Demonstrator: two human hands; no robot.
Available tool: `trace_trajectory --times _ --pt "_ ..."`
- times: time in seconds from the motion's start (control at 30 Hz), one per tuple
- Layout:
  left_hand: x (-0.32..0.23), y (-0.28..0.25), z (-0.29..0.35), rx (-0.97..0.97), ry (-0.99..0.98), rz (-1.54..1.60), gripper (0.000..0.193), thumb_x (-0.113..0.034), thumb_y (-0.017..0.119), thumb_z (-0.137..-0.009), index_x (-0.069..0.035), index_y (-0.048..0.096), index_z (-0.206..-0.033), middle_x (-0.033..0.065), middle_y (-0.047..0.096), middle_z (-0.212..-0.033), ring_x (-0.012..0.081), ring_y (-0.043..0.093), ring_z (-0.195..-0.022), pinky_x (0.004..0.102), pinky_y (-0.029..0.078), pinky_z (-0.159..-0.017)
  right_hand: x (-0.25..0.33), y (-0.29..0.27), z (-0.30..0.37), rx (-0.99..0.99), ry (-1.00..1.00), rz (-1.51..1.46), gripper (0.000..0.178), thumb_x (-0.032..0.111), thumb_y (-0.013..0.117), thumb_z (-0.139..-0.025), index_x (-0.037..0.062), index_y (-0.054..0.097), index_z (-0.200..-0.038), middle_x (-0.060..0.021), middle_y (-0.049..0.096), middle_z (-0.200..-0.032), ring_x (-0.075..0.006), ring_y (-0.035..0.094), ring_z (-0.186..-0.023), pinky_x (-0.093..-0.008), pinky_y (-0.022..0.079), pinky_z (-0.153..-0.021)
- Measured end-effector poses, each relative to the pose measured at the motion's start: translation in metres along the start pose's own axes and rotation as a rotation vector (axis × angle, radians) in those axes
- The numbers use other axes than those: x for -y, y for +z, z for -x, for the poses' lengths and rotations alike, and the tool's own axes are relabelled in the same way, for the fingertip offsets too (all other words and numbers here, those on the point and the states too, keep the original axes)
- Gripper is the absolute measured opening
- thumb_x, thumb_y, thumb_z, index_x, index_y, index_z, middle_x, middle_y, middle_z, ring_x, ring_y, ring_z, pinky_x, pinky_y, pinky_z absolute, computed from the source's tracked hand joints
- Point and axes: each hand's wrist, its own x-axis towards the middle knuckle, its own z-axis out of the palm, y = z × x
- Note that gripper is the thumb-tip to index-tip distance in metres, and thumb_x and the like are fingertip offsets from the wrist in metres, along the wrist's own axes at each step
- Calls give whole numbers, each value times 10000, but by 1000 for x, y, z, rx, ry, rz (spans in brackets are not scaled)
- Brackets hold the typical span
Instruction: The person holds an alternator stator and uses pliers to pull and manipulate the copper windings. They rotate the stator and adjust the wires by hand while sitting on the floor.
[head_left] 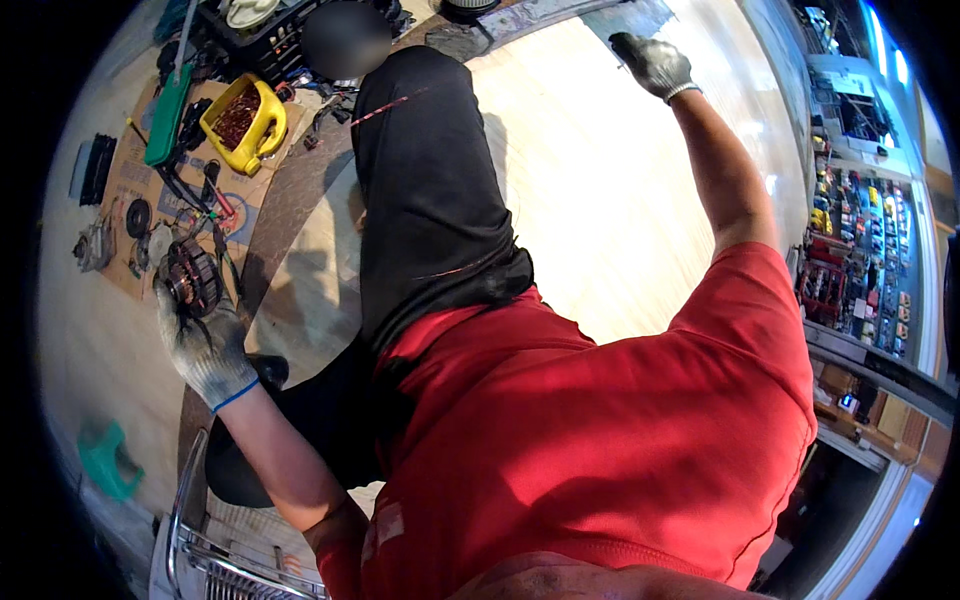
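Observation:
My left hand, in a grey-white work glove with a blue cuff, grips a round motor stator with copper-coloured windings, low at the left. Far out to the upper right, my right hand wears a similar glove with dark-stained fingers. Those fingers are closed, and a thin bit shows at their tips, too small to name. A thin reddish wire crosses my dark trouser leg near the knee; where its ends lie cannot be made out. Beside the stator lie a black ring and a metal housing.
On a cardboard sheet stands a cut-open yellow jug of copper-coloured scraps, near a green-bodied tool. Behind it is a black crate. A green plastic stool and a metal chair frame stand lower left. Stocked shelves line the right.

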Motion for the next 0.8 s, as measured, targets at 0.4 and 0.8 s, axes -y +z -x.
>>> trace_trajectory --times 0.4,0.8 --pt "19 25 24 65 58 56 344 -144 625 -933 2 605 -1244 170 680 -1186 317 668 -1090 464 552 -962 127 -56 -27 -209 -215 -367 543 226 690 -898 122 531 -1407 -195 582 -1371 -350 556 -1262 -439 445 -1063" --pt "20 48 38 71 111 0 353 -40 603 -936 38 527 -1271 171 652 -1130 280 696 -1018 382 610 -864 436 -183 24 -193 -892 -618 280 280 606 -906 85 618 -1108 -152 698 -872 -336 710 -811 -446 564 -633"
